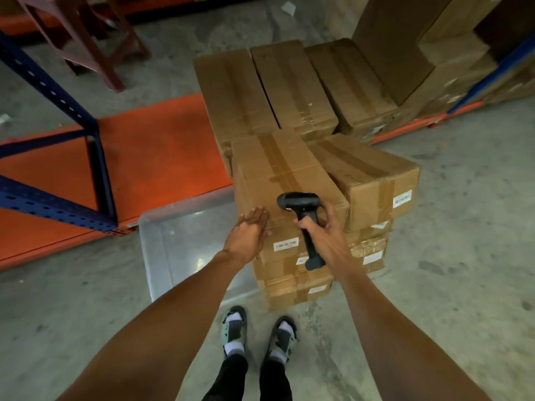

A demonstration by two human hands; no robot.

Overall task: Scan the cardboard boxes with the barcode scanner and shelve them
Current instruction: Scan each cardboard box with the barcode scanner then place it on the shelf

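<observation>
My left hand flat on top box | right hand gripping scanner | box stiff, probably weighty; I'd lift by both ends

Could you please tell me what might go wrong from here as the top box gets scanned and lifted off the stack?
The right hand grips the scanner, so only the flat left hand is free for the top box; a one-handed lift could slip. The stack looks uneven and may topple toward the feet, which are in open sandals. The clear bin beside the stack is a trip hazard.
</observation>
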